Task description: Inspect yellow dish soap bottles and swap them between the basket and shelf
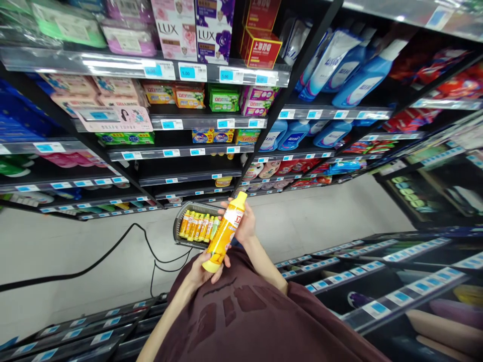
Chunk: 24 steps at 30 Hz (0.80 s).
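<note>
A yellow-orange cleaner bottle (222,236) with a yellow cap and a white label with red lettering is held at a slant in front of my body. Around its base are the fingers of my left hand (204,269). My right hand (246,223) grips it near the neck, partly behind the bottle. Just beyond, a dark grey shopping basket (179,213) sits on the floor. Several similar yellow bottles (196,226) stand in it in a row, with a greenish one at the right end. The bottle I hold covers part of the basket.
Shelves ahead carry soap boxes (215,35), bar soap packs (224,98) and blue detergent bottles (362,83). A black cable (101,261) runs across the floor (302,211) on the left. Another shelf unit (400,296) stands close behind me on the right.
</note>
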Each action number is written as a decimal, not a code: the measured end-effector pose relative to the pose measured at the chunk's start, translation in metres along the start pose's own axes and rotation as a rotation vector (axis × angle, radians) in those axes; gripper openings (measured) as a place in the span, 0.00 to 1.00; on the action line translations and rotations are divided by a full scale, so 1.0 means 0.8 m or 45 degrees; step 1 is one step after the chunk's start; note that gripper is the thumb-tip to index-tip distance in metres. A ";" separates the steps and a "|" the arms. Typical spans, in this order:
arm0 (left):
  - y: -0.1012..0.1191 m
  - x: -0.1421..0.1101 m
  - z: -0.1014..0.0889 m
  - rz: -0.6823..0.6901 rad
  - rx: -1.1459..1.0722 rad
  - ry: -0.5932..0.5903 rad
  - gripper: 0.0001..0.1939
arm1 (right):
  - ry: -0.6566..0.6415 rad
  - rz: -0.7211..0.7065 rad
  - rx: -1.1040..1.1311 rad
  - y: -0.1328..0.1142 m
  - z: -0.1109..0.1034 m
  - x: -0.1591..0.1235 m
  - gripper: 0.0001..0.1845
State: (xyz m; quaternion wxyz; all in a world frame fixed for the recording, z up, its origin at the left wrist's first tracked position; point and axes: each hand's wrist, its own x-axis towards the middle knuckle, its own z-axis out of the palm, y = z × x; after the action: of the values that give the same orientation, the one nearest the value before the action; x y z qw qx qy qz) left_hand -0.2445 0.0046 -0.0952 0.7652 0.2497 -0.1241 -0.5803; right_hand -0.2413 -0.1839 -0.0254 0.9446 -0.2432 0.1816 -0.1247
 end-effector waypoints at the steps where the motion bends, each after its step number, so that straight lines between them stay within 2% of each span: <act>1: 0.000 0.000 -0.004 -0.012 -0.054 -0.034 0.31 | -0.018 -0.011 -0.012 0.001 0.000 -0.001 0.21; 5: -0.001 -0.002 -0.011 -0.017 -0.104 -0.100 0.35 | -0.061 -0.060 -0.100 0.009 0.001 0.001 0.20; 8: 0.001 -0.001 -0.005 0.015 -0.140 -0.107 0.37 | -0.005 -0.108 -0.203 0.015 0.002 0.004 0.22; 13: 0.008 0.001 0.005 -0.027 -0.282 -0.077 0.34 | 0.140 -0.192 -0.389 0.022 0.006 0.008 0.21; 18: 0.012 0.001 0.005 -0.031 -0.296 -0.023 0.33 | 0.179 -0.204 -0.457 0.021 0.007 0.008 0.22; 20: 0.012 0.004 0.005 -0.060 -0.256 0.063 0.33 | 0.190 -0.211 -0.454 0.017 0.006 0.007 0.23; 21: 0.012 0.006 0.004 -0.090 -0.206 0.157 0.34 | 0.195 -0.219 -0.453 0.015 0.006 0.006 0.23; 24: 0.009 0.019 -0.004 -0.170 -0.024 0.560 0.32 | 0.211 -0.274 -0.517 0.009 0.003 0.005 0.23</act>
State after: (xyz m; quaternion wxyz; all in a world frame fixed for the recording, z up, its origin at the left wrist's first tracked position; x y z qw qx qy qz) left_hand -0.2328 -0.0077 -0.0953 0.7361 0.3707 0.0680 -0.5622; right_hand -0.2357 -0.1780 -0.0282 0.8396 -0.4349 0.2530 -0.2050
